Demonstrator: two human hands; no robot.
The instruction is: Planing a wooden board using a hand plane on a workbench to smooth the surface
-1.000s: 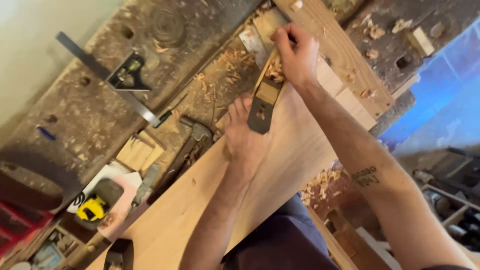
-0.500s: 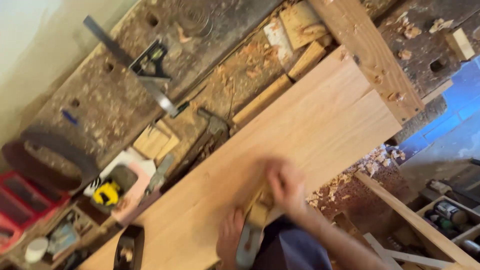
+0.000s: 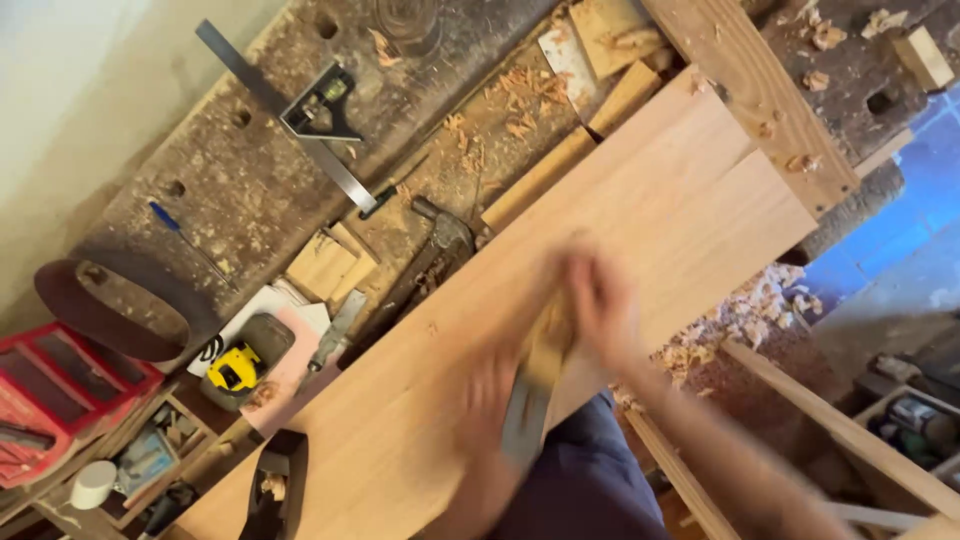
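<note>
Hand plane (image 3: 535,385), long, blurred, both hands' fingers clamped round it, on pale board (image 3: 690,200)

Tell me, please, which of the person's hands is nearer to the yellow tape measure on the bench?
Left. The left hand grips the rear of the hand plane, closer to the yellow tape measure. The right hand holds the plane's front, farther up the board.

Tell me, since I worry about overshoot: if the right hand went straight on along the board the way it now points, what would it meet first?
Blurred, so hedged: the right hand on the hand plane points up the pale board. The board's surface ahead looks free; the first obstacle would likely be the wooden crosspiece at its far end.
</note>
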